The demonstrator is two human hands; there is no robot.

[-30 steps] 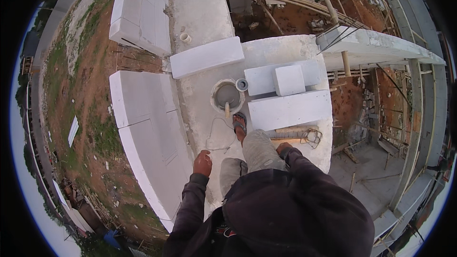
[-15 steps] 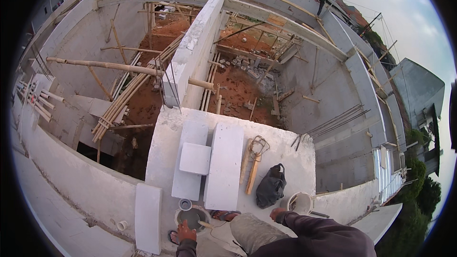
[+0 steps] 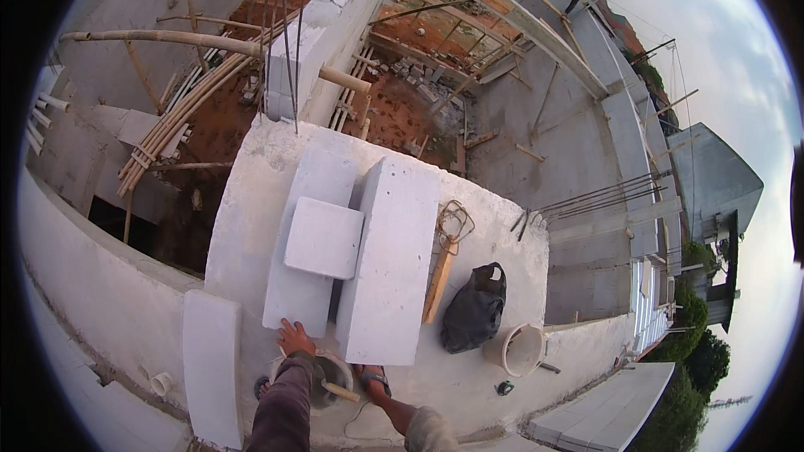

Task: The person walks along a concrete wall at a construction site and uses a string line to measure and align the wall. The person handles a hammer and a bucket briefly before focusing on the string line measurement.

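Note:
My left hand [image 3: 295, 338] lies with spread fingers on the near end of a long white block [image 3: 301, 300], holding nothing that I can see. On that block sits a smaller white block [image 3: 325, 238]. A thicker long white block [image 3: 389, 259] stands just to the right. Beneath my left forearm is a bucket [image 3: 345, 368], partly hidden, with a wooden handle [image 3: 338, 391] sticking out over its rim. My right hand is out of view. One sandalled foot [image 3: 374, 379] rests beside the bucket.
A black plastic bag [image 3: 474, 308], a whitish bucket [image 3: 525, 350] and a wooden stick [image 3: 440, 285] with wire lie on the right. Another white block [image 3: 211, 368] stands at left. Beyond the slab's edges are deep drops, with bamboo poles [image 3: 188, 109] and rebar [image 3: 603, 198].
My left hand has moved forward from over the bucket onto the long block's end. My right hand, earlier beside the whitish bucket, has left the view. The view has shifted closer to the blocks.

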